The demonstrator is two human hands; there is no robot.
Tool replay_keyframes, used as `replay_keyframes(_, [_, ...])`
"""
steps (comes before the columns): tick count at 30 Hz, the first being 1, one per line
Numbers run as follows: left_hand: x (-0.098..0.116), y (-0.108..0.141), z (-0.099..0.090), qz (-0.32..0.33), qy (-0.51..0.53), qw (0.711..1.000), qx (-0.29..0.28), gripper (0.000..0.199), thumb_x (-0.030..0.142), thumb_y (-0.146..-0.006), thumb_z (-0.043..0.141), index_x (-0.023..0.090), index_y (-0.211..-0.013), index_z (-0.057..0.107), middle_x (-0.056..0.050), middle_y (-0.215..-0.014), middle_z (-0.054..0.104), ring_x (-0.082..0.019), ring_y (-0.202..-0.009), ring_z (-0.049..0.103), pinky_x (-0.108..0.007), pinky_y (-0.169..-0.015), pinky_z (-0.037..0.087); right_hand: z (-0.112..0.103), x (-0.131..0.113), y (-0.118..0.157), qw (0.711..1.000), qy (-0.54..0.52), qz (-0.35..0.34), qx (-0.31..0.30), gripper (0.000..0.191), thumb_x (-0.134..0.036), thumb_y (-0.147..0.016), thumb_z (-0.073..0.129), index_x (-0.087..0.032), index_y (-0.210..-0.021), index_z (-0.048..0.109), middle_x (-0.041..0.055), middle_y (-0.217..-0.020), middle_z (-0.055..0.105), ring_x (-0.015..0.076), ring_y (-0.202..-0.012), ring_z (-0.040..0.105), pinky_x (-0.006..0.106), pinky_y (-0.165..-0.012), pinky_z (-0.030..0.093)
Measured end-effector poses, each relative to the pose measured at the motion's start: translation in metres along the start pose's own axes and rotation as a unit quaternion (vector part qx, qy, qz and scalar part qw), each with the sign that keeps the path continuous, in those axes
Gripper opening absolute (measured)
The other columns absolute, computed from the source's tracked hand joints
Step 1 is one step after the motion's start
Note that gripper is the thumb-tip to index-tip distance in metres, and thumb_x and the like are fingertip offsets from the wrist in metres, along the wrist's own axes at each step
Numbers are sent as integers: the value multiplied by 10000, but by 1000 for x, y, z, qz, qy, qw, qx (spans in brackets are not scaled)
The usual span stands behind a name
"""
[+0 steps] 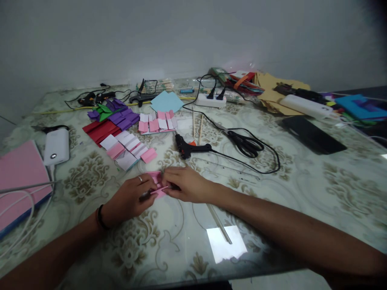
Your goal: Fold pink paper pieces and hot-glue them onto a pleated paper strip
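Note:
Folded pink paper (159, 192) lies between my two hands near the middle of the table. My left hand (135, 194), with a ring on one finger, is closed on its left side. Fingers of my right hand (182, 184) are bent and closed on the paper's right side. Just beyond my hands rests a black glue gun (192, 147) with its cord trailing right. Folded pink and white papers (128, 149) sit to the upper left, beside red folded paper (101, 131) and purple folded paper (123, 119).
A white power bank (57, 147) and pink sheets (22, 183) are at the left. Behind stand a power strip (211, 100) and light blue paper (167, 101). A dark phone (313, 135) lies at the right, a white paper piece (226, 244) near the front edge.

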State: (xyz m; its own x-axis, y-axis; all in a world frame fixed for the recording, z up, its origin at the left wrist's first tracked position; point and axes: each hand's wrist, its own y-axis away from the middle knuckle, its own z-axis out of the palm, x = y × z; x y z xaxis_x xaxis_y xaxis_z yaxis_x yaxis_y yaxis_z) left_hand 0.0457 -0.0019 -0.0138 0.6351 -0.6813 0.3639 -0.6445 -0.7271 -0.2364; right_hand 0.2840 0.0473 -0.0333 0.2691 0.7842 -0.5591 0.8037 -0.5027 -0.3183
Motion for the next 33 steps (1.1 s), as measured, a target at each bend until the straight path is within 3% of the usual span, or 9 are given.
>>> replay_keyframes(6, [-2,3,3,13,-19,1000,9,112,91,-917,584,199,-918,615,5,-954,690,-136,-892,665,-262,-810,516,-3,-3,-1,1000,7,-21,-12,332,-406,-1047,481,-166,-880,639,42,-883,642,135,-838,593,244,-738,425])
replay_keyframes(24, [2,2,3,97,-56,992,63,151,32,-915,563,179,-888,581,-22,-1049,693,-130,-996,647,-250,-891,544,-1,1,0,1000,-24,-7,-14,301,-466,-969,631,-172,-1018,669,34,-910,674,148,-876,633,248,-785,468])
replay_keyframes(33, [1,3,5,100,-46,992,69,134,47,-914,573,179,-902,594,-27,-1085,704,-137,-1013,666,-275,-908,559,-1,1,-1,999,-45,3,-14,176,-327,-896,707,-183,-969,638,2,-879,654,121,-809,607,220,-731,435])
